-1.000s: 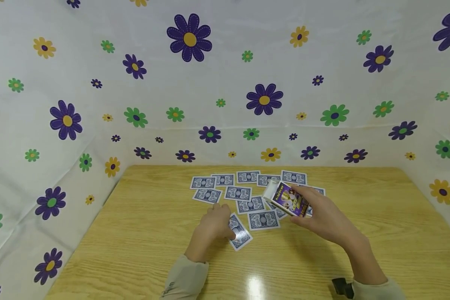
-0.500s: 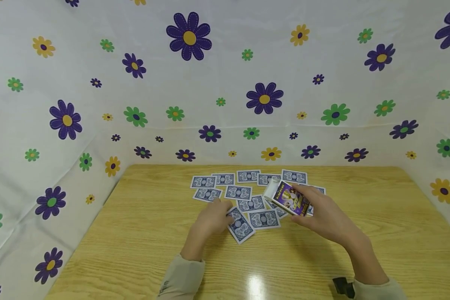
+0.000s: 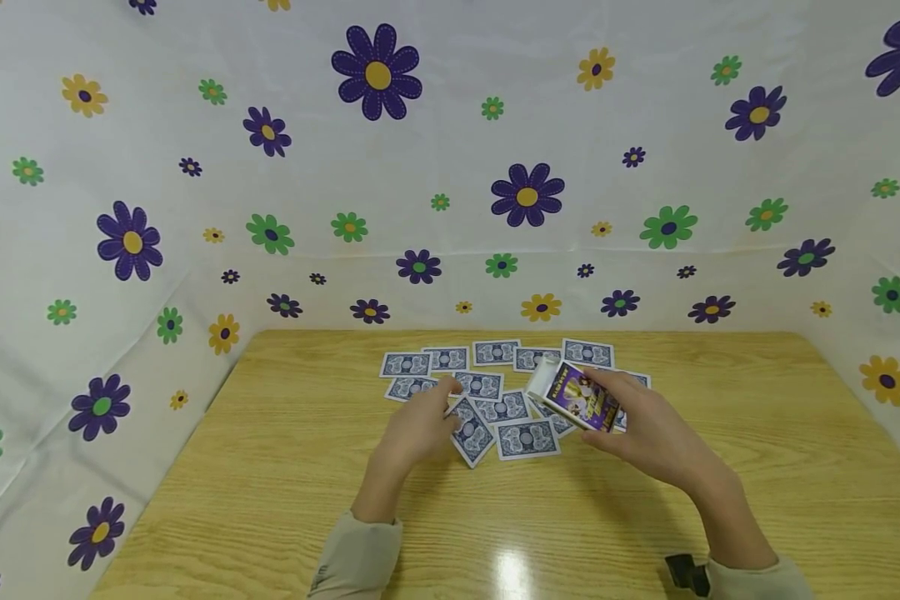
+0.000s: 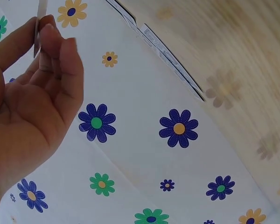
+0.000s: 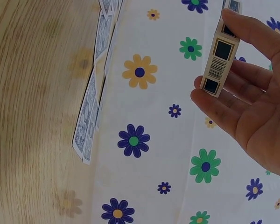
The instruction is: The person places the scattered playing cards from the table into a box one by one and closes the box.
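Note:
My left hand [image 3: 414,427] pinches a blue-backed playing card [image 3: 474,435] between thumb and fingers, tilted over the spread of cards. In the left wrist view that card shows edge-on as a thin strip at the fingertips. On the right, my right hand [image 3: 651,433] grips a purple playing card box [image 3: 581,397] by its sides, held above the cards. Its white open flap end points left. The right wrist view shows the narrow end of the box [image 5: 218,65] with a barcode, thumb on one side and fingers on the other. Whether cards are inside cannot be seen.
Several playing cards [image 3: 497,352] lie face down and scattered on the wooden table [image 3: 285,467], some overlapping. A few are partly hidden behind the box and right hand. A white flower-printed cloth [image 3: 450,150] stands around the back and sides.
My left hand has shifted slightly left and away from me, bringing the pinched card up from the table's nearer part toward the other cards. The right hand and box stay almost still.

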A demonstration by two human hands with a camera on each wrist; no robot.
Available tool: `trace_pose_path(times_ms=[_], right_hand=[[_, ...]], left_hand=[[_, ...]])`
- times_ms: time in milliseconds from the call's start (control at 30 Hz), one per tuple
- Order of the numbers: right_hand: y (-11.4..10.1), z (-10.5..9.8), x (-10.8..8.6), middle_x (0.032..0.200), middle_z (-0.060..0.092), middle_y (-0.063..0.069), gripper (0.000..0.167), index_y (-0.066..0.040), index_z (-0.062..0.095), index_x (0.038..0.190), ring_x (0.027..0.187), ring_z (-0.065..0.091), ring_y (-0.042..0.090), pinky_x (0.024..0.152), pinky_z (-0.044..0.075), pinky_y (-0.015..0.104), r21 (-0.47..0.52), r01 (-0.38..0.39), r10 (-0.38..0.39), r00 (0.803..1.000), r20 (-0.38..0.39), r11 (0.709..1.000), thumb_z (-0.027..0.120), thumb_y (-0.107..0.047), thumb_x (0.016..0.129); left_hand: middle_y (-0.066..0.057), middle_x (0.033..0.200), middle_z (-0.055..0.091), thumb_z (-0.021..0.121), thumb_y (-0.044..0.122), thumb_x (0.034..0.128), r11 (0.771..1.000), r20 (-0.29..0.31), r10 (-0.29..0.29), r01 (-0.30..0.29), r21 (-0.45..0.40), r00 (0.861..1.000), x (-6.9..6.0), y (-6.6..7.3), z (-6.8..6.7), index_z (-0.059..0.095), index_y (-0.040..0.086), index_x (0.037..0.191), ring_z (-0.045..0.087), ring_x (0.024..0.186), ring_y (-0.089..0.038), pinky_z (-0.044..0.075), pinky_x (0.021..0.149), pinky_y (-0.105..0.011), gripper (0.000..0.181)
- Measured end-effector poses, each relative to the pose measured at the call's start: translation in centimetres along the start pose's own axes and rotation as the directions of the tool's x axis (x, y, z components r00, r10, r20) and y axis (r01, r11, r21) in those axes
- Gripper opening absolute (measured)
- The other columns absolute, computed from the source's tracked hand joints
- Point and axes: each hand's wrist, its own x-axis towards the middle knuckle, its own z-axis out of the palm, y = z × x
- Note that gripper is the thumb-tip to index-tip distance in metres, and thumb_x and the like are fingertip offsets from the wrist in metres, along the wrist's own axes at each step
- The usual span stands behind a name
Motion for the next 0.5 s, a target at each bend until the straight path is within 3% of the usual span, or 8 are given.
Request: trace_pose_path(times_ms=[100,200,300,400,500], right_hand=[[0.01,0.01,-0.03,0.144,0.048,0.021,0.077,-0.007,0.042,0.149,0.112,0.056,0.03,0.082,0.051,0.039,0.002,-0.002,0.002,1.0,0.0,1.0,0.081,-0.021,0.084],[0.0,0.01,-0.05,0.144,0.048,0.021,0.077,-0.007,0.042,0.149,0.11,0.057,0.029,0.081,0.051,0.037,0.004,-0.005,0.005,1.0,0.001,1.0,0.08,-0.021,0.084],[0.0,0.0,-0.07,0.144,0.048,0.021,0.077,-0.007,0.042,0.149,0.111,0.057,0.029,0.081,0.051,0.037,0.005,-0.008,0.008,1.0,0.0,1.0,0.08,-0.021,0.084],[-0.01,0.0,-0.07,0.145,0.048,0.021,0.077,-0.007,0.042,0.149,0.112,0.056,0.03,0.081,0.051,0.038,0.003,-0.007,0.007,1.0,0.001,1.0,0.081,-0.022,0.084],[-0.02,-0.01,-0.07,0.145,0.048,0.021,0.077,-0.007,0.042,0.149,0.113,0.056,0.03,0.081,0.05,0.037,0.003,-0.005,0.005,1.0,0.0,1.0,0.081,-0.022,0.084]], left_hand=[[-0.008,0.095,0.065,0.065,0.012,0.0941,0.999,-0.011,-0.009,0.009,-0.034,1.0,-0.12,0.06,-0.19,0.051,0.012,0.13,0.06,0.073,-0.02,0.048,0.057,-0.032,0.039],[-0.003,0.076,0.057,0.065,0.01,0.094,0.998,-0.028,0.004,-0.006,-0.068,1.0,-0.2,-0.03,-0.34,0.051,0.012,0.12,0.05,0.059,-0.016,0.04,0.049,-0.028,0.029],[0.0,0.066,0.05,0.064,0.008,0.0946,0.994,-0.051,0.026,-0.031,-0.1,0.998,-0.22,-0.13,-0.43,0.053,0.012,0.107,0.043,0.054,-0.012,0.034,0.048,-0.025,0.017],[-0.002,0.068,0.053,0.062,0.006,0.0952,0.988,-0.077,0.041,-0.052,-0.144,0.996,-0.16,-0.24,-0.49,0.055,0.01,0.101,0.042,0.055,-0.012,0.035,0.049,-0.025,0.01],[-0.008,0.087,0.064,0.06,0.001,0.0946,0.98,-0.12,0.061,-0.082,-0.184,0.991,-0.06,-0.25,-0.57,0.059,0.007,0.101,0.049,0.063,-0.014,0.043,0.056,-0.026,0.008]])
